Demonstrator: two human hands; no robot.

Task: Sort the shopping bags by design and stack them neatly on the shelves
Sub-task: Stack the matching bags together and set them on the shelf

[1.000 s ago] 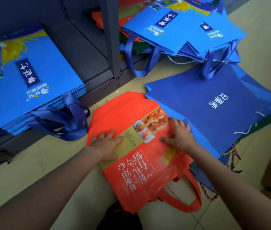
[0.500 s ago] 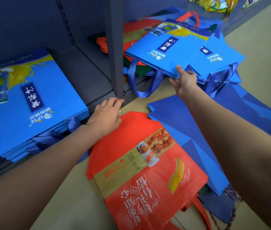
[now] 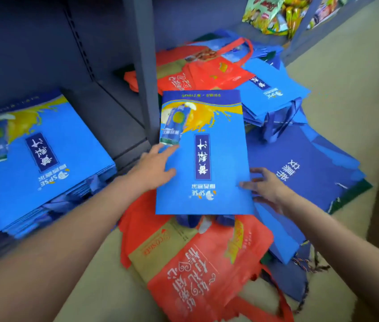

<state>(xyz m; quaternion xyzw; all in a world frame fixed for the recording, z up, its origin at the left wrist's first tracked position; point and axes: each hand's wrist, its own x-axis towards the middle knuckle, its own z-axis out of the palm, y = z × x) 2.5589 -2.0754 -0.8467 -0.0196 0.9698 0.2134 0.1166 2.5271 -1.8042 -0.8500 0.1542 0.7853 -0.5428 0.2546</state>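
A light blue bag (image 3: 221, 159) with an orange splash print sits in the middle, over a red bag (image 3: 195, 275) on the floor. My left hand (image 3: 155, 169) rests on its left edge with fingers straight. My right hand (image 3: 265, 187) pinches its right edge near the lower corner. A neat stack of matching light blue bags (image 3: 44, 163) lies on the low shelf at the left. Dark blue bags (image 3: 304, 173) lie spread on the floor to the right. A mixed heap of red bags (image 3: 209, 73) and more light blue bags (image 3: 274, 89) fills the right-hand shelf bay.
A grey shelf upright (image 3: 144, 66) stands between the two bays, just behind the held bag. Bare grey shelf (image 3: 105, 117) shows beside the left stack. Snack packets (image 3: 272, 12) hang at the top right. Beige floor (image 3: 351, 77) extends to the right.
My right hand drew a light blue bag off the heap on the right shelf and brought it toward me over the red bag. My left hand moved from the shelf edge onto it.
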